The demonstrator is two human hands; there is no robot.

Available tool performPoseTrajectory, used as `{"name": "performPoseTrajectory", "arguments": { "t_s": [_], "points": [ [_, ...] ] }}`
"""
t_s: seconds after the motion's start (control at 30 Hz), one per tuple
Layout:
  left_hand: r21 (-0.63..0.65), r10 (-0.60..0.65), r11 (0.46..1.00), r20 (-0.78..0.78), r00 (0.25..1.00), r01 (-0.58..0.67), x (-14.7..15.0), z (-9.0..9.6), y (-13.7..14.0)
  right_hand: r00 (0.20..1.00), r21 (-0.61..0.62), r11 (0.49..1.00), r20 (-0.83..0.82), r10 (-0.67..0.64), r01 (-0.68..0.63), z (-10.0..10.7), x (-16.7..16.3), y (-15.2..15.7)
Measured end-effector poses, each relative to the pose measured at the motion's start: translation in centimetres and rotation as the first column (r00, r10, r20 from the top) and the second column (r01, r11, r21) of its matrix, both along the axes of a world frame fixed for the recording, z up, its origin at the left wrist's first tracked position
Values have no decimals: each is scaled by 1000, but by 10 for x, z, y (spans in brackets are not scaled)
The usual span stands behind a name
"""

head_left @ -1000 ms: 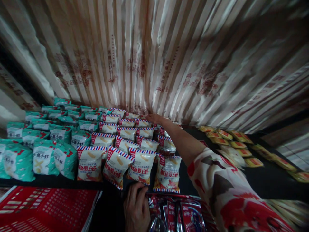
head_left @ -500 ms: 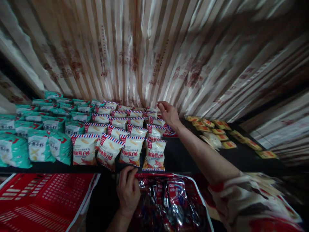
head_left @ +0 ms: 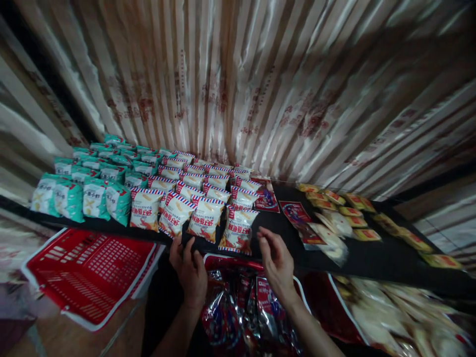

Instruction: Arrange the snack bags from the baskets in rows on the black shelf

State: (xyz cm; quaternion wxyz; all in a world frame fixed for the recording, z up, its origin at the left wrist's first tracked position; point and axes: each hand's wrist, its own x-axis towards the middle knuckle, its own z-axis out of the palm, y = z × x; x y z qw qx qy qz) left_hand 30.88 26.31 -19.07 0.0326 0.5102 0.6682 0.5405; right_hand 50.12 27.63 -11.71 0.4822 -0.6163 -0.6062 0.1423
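My left hand (head_left: 189, 270) is at the front edge of the black table (head_left: 273, 248), its fingers apart and holding nothing. Just beyond its fingertips stand white snack bags (head_left: 206, 220) with red lettering and striped tops, in several rows. My right hand (head_left: 277, 263) hovers over the basket, right of the front bag, with curved, parted fingers and no packet in them. Under both hands, a red basket (head_left: 302, 292) holds shiny dark red packets (head_left: 266, 297). One similar red packet (head_left: 266, 196) lies flat behind the bags, and another red packet (head_left: 295, 210) lies farther right.
Teal snack bags (head_left: 94, 198) fill the table's left end. Clear packs of pale food (head_left: 332, 243) and small yellow packs (head_left: 366, 234) lie to the right. A red basket (head_left: 104, 277) sits below left; another red basket (head_left: 340, 312) is lower right. A pleated curtain (head_left: 238, 89) hangs behind.
My right hand has come back from the rear of the table to above the basket's front. My left hand's fingers have spread. The view has shifted, showing red packets the right arm hid.
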Motion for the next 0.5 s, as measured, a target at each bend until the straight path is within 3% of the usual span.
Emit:
{"name": "performPoseTrajectory", "arguments": {
  "t_s": [0.2,0.5],
  "points": [
    [-45,61,997,112,992,-56,-4,0,-3,969,-68,970,58,238,-234,-1,-27,-30],
    [-129,-46,988,274,961,84,-7,-3,-3,917,-139,919,105,384,-369,-21,-69,-26]
  ]
}}
